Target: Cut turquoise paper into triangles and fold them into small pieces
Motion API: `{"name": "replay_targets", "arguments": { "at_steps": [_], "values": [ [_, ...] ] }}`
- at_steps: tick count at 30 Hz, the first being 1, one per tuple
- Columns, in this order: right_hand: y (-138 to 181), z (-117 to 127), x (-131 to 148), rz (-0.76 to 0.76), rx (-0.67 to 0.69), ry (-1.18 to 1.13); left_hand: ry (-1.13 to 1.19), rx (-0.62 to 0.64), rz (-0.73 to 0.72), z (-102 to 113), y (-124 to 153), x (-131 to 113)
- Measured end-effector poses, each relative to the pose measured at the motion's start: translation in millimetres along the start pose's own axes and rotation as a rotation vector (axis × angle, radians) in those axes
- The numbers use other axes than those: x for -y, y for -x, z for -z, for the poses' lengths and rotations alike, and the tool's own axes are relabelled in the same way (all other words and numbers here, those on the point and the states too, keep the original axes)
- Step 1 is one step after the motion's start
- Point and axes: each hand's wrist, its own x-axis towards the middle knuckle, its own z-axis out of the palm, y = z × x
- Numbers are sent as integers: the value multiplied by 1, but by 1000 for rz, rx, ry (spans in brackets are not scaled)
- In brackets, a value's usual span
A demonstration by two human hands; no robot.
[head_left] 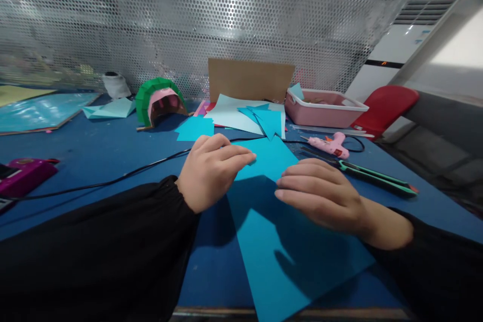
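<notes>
A long sheet of bright blue paper point(256, 251) lies lengthwise in front of me, its near corner reaching past the table's front edge. My left hand point(215, 168) is over the sheet's left edge, its fingers loosely bent and pointing right. My right hand point(320, 193) hovers above the paper's right side with fingers stretched out side by side and nothing visible in them. Both hands cast shadows on the sheet. The thumbs are hidden, and whether the left fingertips touch the paper I cannot tell.
Blue paper scraps point(269, 119) lie on a pale sheet point(230, 113) behind. To the right are a pink glue gun point(332, 144), a green-and-black cutter-like tool point(377, 177) and a pink basket point(328, 110). A green paper arch point(156, 93), purple device point(28, 176) and black cord point(124, 177) occupy the left.
</notes>
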Motion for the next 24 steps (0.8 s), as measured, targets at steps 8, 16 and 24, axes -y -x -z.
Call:
{"name": "replay_targets", "arguments": {
  "at_steps": [8,16,24],
  "values": [
    [6,-14,-29,-583,-114,-70,403,-211,259,-12,-4,18],
    [-1,-3,-10,-85,-60,-17,266,81,148,-16,0,17],
    [-3,-11,-2,-21,121,121,385,449,-317,-7,0,4]
  ]
}}
